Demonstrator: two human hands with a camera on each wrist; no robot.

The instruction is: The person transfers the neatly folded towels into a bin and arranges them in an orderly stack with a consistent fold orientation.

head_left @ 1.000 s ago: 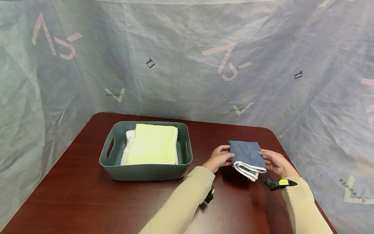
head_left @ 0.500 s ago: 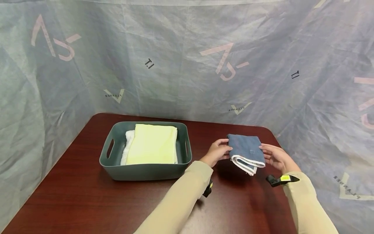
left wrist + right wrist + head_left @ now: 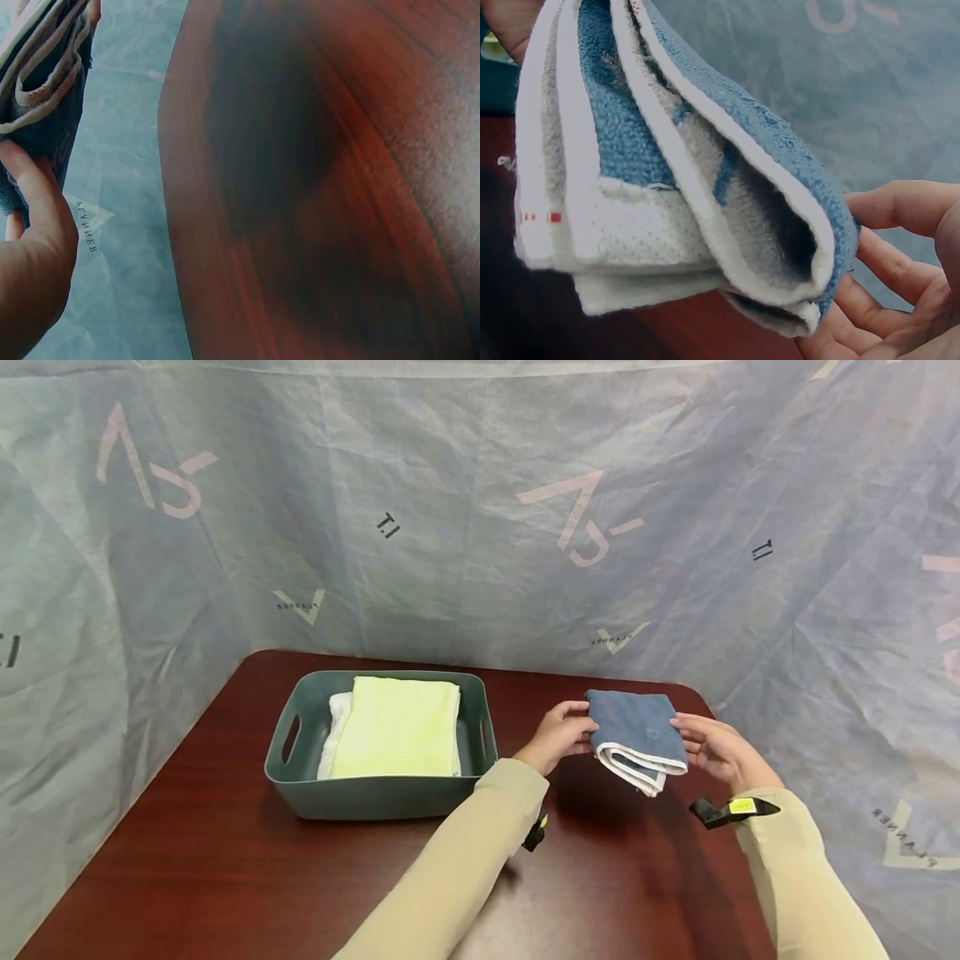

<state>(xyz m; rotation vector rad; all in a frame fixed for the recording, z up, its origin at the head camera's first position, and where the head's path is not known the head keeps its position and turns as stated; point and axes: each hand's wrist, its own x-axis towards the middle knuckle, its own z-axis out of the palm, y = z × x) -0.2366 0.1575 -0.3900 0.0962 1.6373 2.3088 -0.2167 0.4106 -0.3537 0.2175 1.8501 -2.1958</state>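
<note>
A folded blue towel (image 3: 633,727) with white edging is held up off the table between my two hands. My left hand (image 3: 553,739) pinches its left side, thumb on the near face and fingers behind. On the opposite side, my right hand (image 3: 722,753) grips the edge with its fingertips. The right wrist view shows the towel's layered folds (image 3: 630,135) facing me, grey-white inside, and the right fingers (image 3: 900,214) at the outer fold. In the left wrist view the left thumb (image 3: 34,180) presses the towel's lower edge.
A dark green basket (image 3: 375,799) with handle holes stands left of the hands. A folded yellow towel (image 3: 397,727) lies in it over a white towel (image 3: 327,747). Beneath is a reddish-brown table (image 3: 247,877), bounded by grey plastic sheeting (image 3: 450,527) behind and at the sides.
Both hands have raised the blue towel, and it appears higher and farther back in the head view. The grip looks the same. Basket and its towels stay put.
</note>
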